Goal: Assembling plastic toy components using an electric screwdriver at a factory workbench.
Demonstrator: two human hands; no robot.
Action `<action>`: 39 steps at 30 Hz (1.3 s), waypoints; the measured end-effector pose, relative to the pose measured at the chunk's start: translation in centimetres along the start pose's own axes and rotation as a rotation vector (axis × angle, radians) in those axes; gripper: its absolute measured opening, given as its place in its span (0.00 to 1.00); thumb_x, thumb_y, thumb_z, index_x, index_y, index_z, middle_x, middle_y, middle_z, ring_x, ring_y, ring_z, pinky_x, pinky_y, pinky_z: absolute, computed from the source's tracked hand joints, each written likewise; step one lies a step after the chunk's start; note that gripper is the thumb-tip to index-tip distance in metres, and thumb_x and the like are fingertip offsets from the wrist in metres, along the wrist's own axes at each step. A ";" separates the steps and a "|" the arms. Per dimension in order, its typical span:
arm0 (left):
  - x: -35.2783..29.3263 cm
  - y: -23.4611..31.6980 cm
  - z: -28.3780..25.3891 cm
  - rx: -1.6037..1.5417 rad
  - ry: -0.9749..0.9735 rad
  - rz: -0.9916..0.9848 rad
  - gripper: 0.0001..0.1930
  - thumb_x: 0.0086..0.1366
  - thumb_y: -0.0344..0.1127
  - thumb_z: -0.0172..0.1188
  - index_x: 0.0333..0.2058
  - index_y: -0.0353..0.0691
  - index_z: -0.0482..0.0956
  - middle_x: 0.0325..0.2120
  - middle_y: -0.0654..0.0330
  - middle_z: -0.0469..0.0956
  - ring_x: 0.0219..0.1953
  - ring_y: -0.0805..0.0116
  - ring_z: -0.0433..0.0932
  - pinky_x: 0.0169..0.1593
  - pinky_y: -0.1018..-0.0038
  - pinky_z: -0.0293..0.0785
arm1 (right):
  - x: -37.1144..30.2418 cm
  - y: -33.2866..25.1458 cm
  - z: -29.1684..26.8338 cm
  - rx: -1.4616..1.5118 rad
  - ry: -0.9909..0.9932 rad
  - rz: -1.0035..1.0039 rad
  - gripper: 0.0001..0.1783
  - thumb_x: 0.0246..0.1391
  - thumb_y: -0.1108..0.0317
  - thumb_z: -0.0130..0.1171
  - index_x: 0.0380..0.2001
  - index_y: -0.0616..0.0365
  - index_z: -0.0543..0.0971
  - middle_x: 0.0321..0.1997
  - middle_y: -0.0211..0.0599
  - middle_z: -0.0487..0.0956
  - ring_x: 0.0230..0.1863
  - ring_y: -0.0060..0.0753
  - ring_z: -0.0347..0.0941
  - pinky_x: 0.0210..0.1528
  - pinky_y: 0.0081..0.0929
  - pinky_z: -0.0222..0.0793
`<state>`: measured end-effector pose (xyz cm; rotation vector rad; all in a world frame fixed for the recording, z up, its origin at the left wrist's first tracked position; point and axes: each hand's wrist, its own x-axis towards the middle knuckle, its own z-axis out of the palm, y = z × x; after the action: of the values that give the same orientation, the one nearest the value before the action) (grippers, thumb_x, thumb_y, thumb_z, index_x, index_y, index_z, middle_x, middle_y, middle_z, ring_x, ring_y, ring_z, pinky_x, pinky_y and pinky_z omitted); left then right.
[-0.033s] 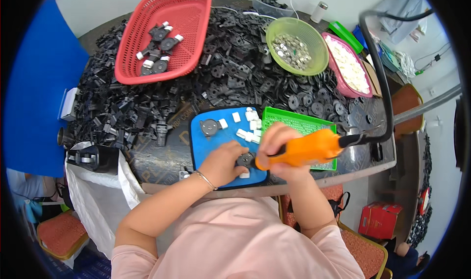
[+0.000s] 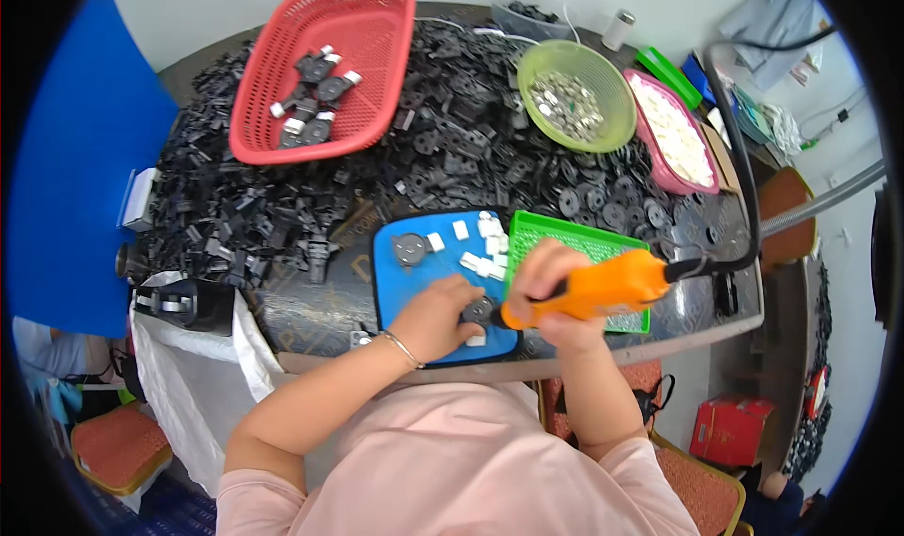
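My right hand grips an orange electric screwdriver, its tip pointing left onto a small black round part. My left hand presses on that part and holds it on a blue mat at the table's front edge. A second black round part and several small white pieces lie further back on the mat. A green tray sits just right of the mat, partly under my right hand.
A heap of black plastic parts covers the table. On it are a red basket with several assembled parts, a green bowl of metal pieces and a pink tray of white pieces. The screwdriver's black cable arcs right. A white bag hangs left.
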<state>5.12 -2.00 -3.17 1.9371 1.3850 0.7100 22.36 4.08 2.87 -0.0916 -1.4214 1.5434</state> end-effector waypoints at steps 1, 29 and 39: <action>0.0 0.5 0.1 0.024 0.003 -0.011 0.22 0.47 0.34 0.65 0.43 0.37 0.74 0.36 0.52 0.73 0.41 0.52 0.73 0.45 0.66 0.70 | -0.4 -0.3 -0.2 0.139 0.051 0.042 0.16 0.38 0.69 0.67 0.31 0.60 0.72 0.31 0.39 0.71 0.24 0.29 0.69 0.26 0.25 0.66; 2.1 2.2 0.3 0.271 0.059 -0.022 0.29 0.46 0.41 0.68 0.46 0.39 0.69 0.38 0.52 0.69 0.44 0.52 0.69 0.46 0.64 0.69 | 1.2 -3.9 -0.9 0.173 0.216 -0.275 0.15 0.45 0.68 0.62 0.34 0.59 0.69 0.30 0.36 0.67 0.23 0.27 0.66 0.28 0.25 0.65; 4.4 2.7 -13.1 0.314 0.726 0.254 0.20 0.45 0.32 0.66 0.37 0.36 0.69 0.36 0.49 0.70 0.42 0.50 0.69 0.47 0.61 0.67 | -1.6 -6.7 -4.3 0.080 0.279 -0.248 0.14 0.48 0.65 0.58 0.37 0.57 0.68 0.34 0.33 0.65 0.28 0.23 0.61 0.32 0.22 0.58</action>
<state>-1.64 4.01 7.61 2.2333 1.7584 1.5025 29.86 4.78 5.97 -0.0754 -1.1059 1.3239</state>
